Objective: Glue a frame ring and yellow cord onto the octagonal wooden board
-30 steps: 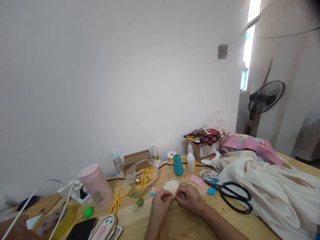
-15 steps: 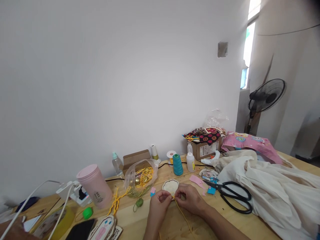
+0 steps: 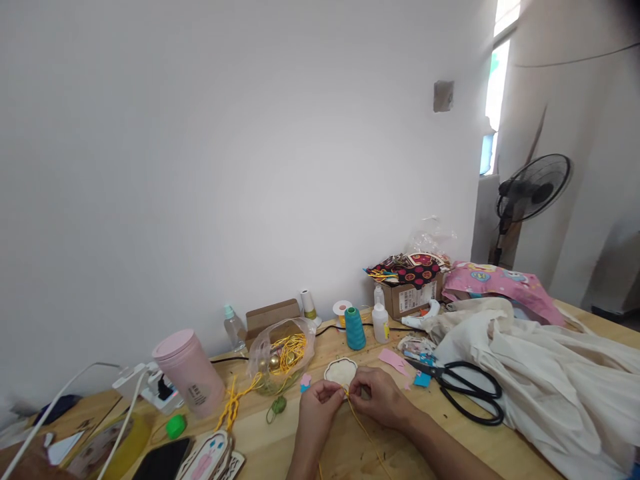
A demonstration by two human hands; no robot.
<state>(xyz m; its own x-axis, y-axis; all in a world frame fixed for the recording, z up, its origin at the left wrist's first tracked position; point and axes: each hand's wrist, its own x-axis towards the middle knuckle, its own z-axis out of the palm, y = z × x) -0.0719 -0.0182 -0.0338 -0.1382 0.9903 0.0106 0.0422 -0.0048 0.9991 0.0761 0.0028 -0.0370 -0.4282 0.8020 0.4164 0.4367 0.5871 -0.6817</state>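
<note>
A yellow cord [image 3: 365, 429] runs up from the table's near edge to my fingertips. My left hand [image 3: 323, 403] pinches it from the left, thumb against forefinger. Close beside it, my right hand [image 3: 374, 395] pinches the cord from the right, the two sets of fingertips nearly touching. Just beyond them lies a pale wooden piece with a scalloped rim [image 3: 341, 371]; its near edge is hidden behind my fingers. I cannot tell whether the cord is fastened to that piece.
Black scissors [image 3: 470, 393] and white cloth [image 3: 545, 373] lie to the right. A teal thread cone [image 3: 355, 329] and a glue bottle [image 3: 381, 324] stand behind. Leftward are a plastic bag of yellow cord [image 3: 285, 353], a pink tumbler [image 3: 193, 373] and a phone [image 3: 163, 460].
Both hands stay almost in place, with only a slight shift of the fingers at the cord. The camera view has moved a little.
</note>
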